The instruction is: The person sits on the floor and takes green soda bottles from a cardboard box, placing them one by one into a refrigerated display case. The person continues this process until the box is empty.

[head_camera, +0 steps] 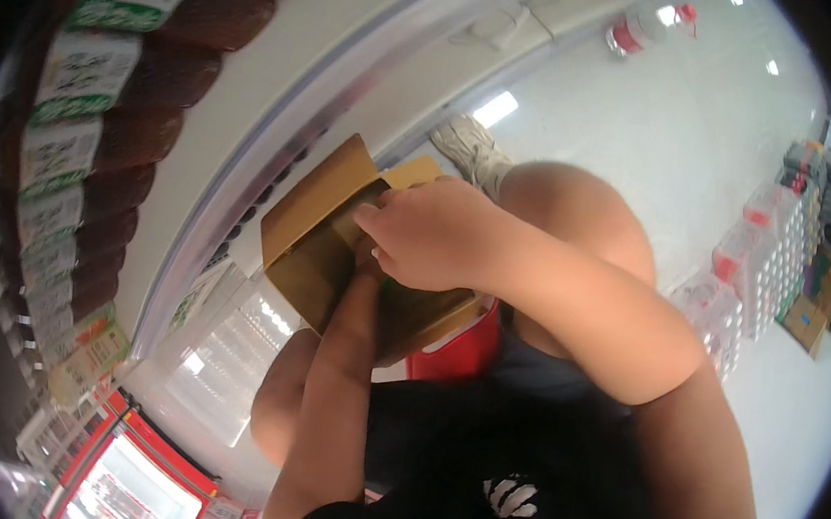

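Note:
An opened cardboard box (310, 280) stands tilted between my knees, with its flaps (321, 188) folded outward. My left hand (370, 257) reaches down into the box, and its fingers are mostly hidden by shadow and by my other hand. Over the opening, close to the far flap, my right hand (429, 235) hangs with its fingers curled. Whether those fingers hold anything cannot be seen. A small patch of green shows inside the box, beside my left wrist. Right behind the box, near my lap, sits a red object (458, 348) with a pale rim.
Packaged goods in brown and white-green wrapping (87, 71) line the shelf at left. A large clear bottle (650, 29) is on the white floor ahead. Shrink-wrapped bottles (764, 253) and a cardboard carton (811, 313) are at right. A red-framed display cooler (136, 483) glows at lower left.

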Action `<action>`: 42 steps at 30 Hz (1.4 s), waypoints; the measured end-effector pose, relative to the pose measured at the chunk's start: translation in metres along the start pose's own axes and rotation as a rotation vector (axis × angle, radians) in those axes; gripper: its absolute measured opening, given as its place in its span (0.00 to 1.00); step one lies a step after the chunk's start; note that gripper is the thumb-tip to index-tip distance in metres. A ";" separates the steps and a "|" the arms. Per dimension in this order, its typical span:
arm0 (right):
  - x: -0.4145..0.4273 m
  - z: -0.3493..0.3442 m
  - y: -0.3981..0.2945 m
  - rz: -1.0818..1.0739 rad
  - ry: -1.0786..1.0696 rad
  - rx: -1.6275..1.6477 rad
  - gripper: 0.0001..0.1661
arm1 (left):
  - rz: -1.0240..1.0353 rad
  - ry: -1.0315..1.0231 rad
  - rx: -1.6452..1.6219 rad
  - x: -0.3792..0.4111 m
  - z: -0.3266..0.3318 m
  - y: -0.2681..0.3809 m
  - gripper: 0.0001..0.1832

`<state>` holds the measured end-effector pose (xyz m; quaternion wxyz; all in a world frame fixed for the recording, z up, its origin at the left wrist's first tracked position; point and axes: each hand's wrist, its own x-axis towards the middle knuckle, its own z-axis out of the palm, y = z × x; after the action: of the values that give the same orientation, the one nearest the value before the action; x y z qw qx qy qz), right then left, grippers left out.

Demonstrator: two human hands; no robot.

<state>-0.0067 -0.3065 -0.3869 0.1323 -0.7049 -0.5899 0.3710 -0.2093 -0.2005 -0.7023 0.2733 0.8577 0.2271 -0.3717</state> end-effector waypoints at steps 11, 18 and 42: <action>0.033 0.018 0.016 -0.095 0.158 0.094 0.26 | 0.149 0.295 -0.008 -0.171 -0.109 0.074 0.37; 0.034 0.021 0.015 -0.155 0.241 0.229 0.25 | 0.063 0.617 -0.353 -0.315 -0.164 0.110 0.44; -0.081 -0.052 -0.160 -0.363 0.494 0.717 0.42 | 0.721 1.113 -0.885 -0.274 -0.145 0.054 0.34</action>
<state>-0.0911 -0.3254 -0.2208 0.5663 -0.5675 -0.4892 0.3434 -0.2732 -0.1995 -0.3946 0.5383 0.7499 0.1653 0.3473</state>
